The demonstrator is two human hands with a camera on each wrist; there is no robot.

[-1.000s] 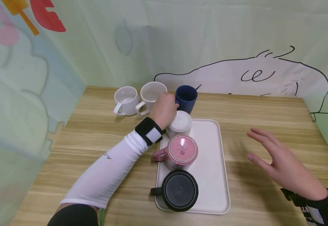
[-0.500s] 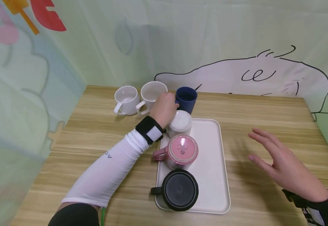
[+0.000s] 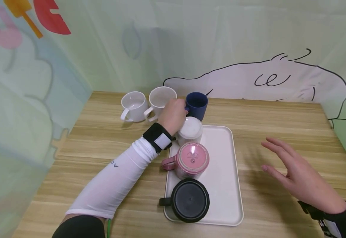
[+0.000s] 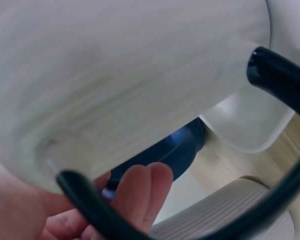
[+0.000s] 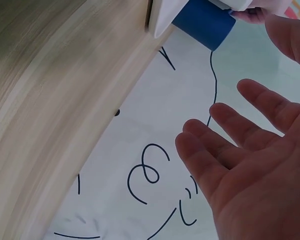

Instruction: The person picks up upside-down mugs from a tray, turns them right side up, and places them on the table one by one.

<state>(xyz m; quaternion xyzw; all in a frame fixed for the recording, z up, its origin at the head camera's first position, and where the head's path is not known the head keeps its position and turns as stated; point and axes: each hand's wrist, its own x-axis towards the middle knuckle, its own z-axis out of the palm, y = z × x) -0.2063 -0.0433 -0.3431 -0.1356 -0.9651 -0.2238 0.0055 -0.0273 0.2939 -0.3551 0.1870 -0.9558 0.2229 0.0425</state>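
Observation:
In the head view my left hand (image 3: 172, 116) grips the handle of a dark blue mug (image 3: 196, 106), its mouth facing up, at the far end of the white tray (image 3: 220, 185). In the left wrist view its curled fingers lie against the blue mug (image 4: 177, 150). Three upside-down mugs line the tray's left side: a ribbed white mug (image 3: 191, 128) right by the left hand, a pink mug (image 3: 192, 158) and a black mug (image 3: 190, 200). My right hand (image 3: 304, 178) is held over the table right of the tray, fingers spread and holding nothing.
Two white mugs stand upright at the table's back left: a lower one (image 3: 133, 106) and a taller one (image 3: 161, 97) partly behind the left hand. A printed cloth (image 3: 220, 39) hangs along the back edge of the wooden table (image 3: 280, 122).
The blue mug has shifted very slightly nearer and lower beside my left hand. Both hands and the mugs on the tray have otherwise hardly moved.

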